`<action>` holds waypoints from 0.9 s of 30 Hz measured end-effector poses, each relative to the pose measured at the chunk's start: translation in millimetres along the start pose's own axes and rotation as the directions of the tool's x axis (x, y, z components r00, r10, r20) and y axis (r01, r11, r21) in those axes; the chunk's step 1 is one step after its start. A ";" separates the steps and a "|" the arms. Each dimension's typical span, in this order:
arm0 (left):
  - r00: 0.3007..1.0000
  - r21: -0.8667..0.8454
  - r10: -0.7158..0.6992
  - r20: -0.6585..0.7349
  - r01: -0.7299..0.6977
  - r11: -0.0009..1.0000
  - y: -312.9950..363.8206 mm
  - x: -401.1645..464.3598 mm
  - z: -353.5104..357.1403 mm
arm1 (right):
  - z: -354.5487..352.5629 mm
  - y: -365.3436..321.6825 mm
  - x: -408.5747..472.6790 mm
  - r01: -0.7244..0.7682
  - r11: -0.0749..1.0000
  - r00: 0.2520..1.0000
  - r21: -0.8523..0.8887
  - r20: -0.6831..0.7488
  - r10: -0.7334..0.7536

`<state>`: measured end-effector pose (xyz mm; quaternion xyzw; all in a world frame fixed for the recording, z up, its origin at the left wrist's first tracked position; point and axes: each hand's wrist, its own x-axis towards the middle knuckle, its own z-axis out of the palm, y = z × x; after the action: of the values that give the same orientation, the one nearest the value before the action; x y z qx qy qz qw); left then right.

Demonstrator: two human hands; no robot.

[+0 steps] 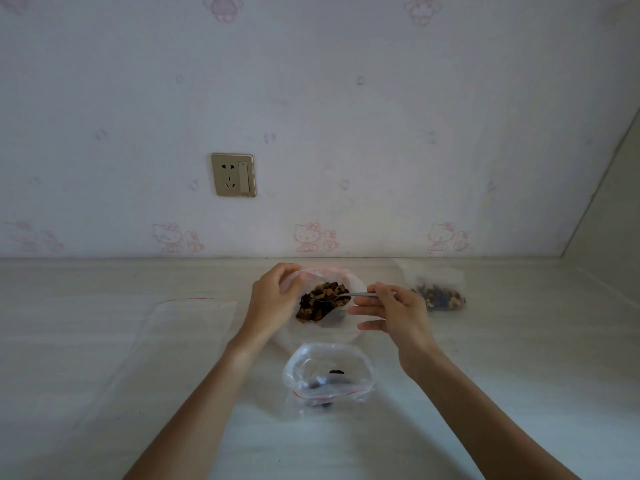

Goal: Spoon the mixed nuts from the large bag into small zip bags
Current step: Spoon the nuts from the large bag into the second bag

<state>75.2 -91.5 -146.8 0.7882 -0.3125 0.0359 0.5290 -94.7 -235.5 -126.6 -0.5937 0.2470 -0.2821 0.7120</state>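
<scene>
We're mid-scoop, by our read. The large bag sits centre frame on the surface, mouth open, mixed nuts heaped inside. Our left hand grips the bag's left rim, fingers curled round the plastic to keep the mouth wide. Our right hand pinches the handle of the spoon betw. thumb and forefinger, the other fingers stretched out loosely below; spoon's long axis runs roughly left-right, bowl pointing left into the nuts. Whether the bowl is loaded yet is hard to tell, too small. The relation that counts: the open small zip bag lies directly below the large bag in frame, i.e. toward us, just beside it, mouth gaping upward w/ only a few dark pieces in it. So the coming move is prob. a short carry straight down-frame, and the right hand is the nearer one and already has the spoon. A filled small bag sits right of centre, near the wall; an empty flat zip bag lies left of centre. Risk, in our judgement: spilling nuts over the floppy rim.
</scene>
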 end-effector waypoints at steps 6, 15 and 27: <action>0.998 0.083 0.050 -0.039 -0.047 0.995 11.0 -16.7 -23.0 | -8.9 -19.1 -9.8 0.034 0.999 0.999 0.040 0.023 -0.035; 0.996 0.198 0.039 0.086 -0.055 0.979 31.0 -83.6 -50.7 | -34.0 -29.1 -50.2 0.049 0.995 0.992 0.083 0.115 -0.058; 0.971 0.202 -0.014 0.238 -0.035 0.979 47.3 -101.4 -48.7 | -38.4 -10.4 -82.7 0.513 0.768 0.818 -0.384 0.489 -0.302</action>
<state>-17.8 -15.3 -126.3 0.8353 -0.3725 -0.0240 0.4037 -181.6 -206.6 -121.6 -0.8413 0.0227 -0.2320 0.4877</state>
